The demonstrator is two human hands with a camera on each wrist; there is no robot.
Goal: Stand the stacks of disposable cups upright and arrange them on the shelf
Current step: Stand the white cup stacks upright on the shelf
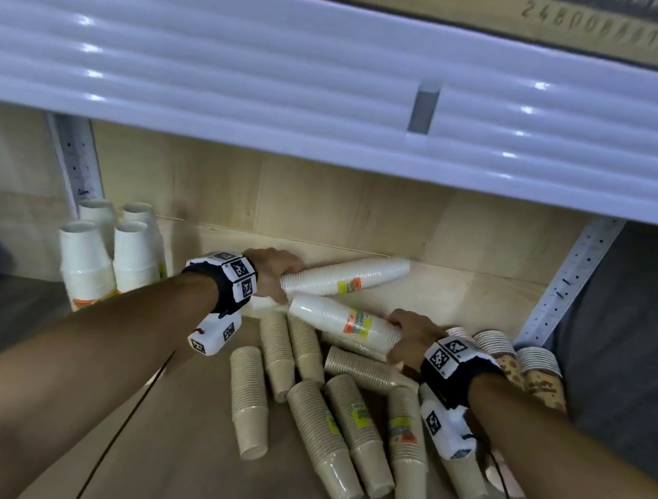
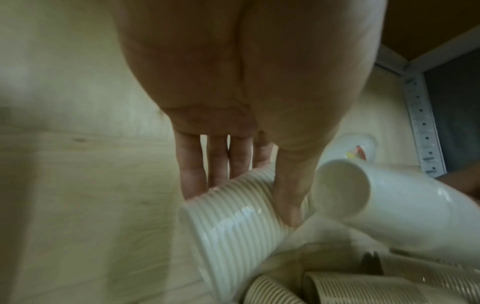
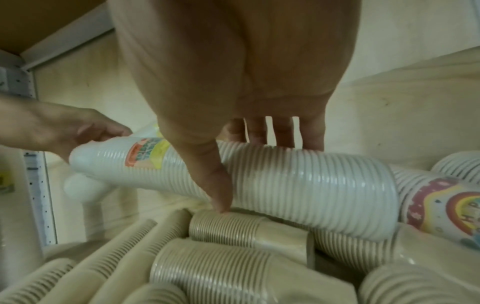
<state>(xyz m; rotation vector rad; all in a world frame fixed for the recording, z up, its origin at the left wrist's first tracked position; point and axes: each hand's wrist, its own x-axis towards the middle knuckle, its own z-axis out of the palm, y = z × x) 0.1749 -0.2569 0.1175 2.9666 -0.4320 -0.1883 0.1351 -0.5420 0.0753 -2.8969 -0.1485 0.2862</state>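
Left hand [image 1: 276, 270] grips the end of the far white cup stack [image 1: 346, 280], right hand [image 1: 411, 340] grips the near white cup stack [image 1: 345, 323]; both stacks lie flat at the back of the shelf [image 1: 185, 417], atop brown cup stacks [image 1: 316, 420]. Probably light, wrap looks slick & squashy, so hold mid-length w/ fingers round, no squeezing

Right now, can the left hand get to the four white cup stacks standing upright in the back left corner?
Probably yes, once free: the left hand grips a lying white cup stack, and the upright white stacks stand just left with nothing between.
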